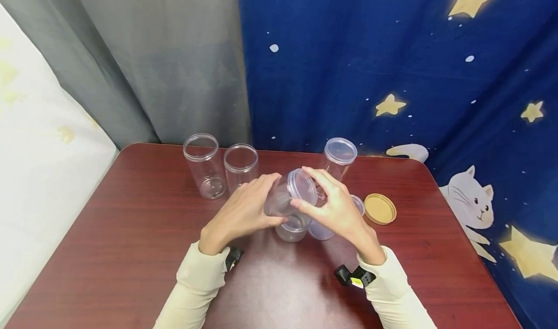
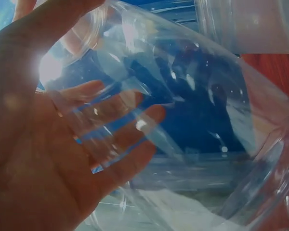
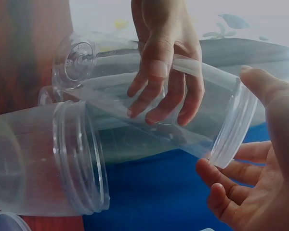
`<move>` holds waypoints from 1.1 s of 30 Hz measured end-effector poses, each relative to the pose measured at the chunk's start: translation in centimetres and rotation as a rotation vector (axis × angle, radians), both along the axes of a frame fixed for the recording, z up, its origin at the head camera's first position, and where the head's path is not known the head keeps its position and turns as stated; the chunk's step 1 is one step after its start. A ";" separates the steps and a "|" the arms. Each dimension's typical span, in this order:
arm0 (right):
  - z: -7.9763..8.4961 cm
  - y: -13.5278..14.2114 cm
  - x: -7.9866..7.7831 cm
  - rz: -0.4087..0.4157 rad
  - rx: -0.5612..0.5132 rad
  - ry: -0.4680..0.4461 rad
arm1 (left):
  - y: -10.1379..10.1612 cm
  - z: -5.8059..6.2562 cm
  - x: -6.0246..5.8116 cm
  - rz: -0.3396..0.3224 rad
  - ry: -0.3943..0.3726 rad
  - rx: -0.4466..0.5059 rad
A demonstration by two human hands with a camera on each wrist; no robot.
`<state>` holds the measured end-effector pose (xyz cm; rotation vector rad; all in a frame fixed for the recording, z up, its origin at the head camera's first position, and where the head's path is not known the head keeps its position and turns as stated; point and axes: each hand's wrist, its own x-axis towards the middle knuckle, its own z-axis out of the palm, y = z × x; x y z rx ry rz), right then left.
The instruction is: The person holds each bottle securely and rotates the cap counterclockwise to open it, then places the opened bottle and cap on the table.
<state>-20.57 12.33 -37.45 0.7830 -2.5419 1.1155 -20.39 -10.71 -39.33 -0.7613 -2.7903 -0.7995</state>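
Note:
Both hands hold a clear plastic jar [image 1: 279, 200] tilted above the table. My left hand [image 1: 244, 208] grips its body from the side; through the transparent wall, the fingers of that hand [image 2: 120, 130] show in the left wrist view. A translucent lid [image 1: 302, 186] sits at the jar's upper end. My right hand [image 1: 335, 205] pinches this lid [image 3: 237, 127] by its rim between thumb and fingers. Under the held jar stands a shorter clear jar [image 1: 292, 233], partly hidden by it.
Two tall lidless jars [image 1: 202, 166] [image 1: 241, 162] stand at the back left. A lidded jar [image 1: 340, 154] stands at the back right, partly behind my right hand. Near it lie a gold lid [image 1: 380, 209] and translucent lids [image 1: 321, 232]. Curtains hang behind the table [image 1: 131, 251].

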 end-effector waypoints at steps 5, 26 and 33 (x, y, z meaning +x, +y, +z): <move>-0.5 0.1 -0.2 0.025 -0.004 -0.026 | -0.5 -0.5 -0.3 -0.020 -0.001 0.012; -1.5 0.5 -1.3 0.179 -0.009 0.096 | -1.3 -1.3 -1.3 -0.128 -0.054 0.038; -1.7 0.5 -1.4 0.241 -0.026 0.139 | -1.6 -1.4 -1.2 -0.161 -0.089 0.084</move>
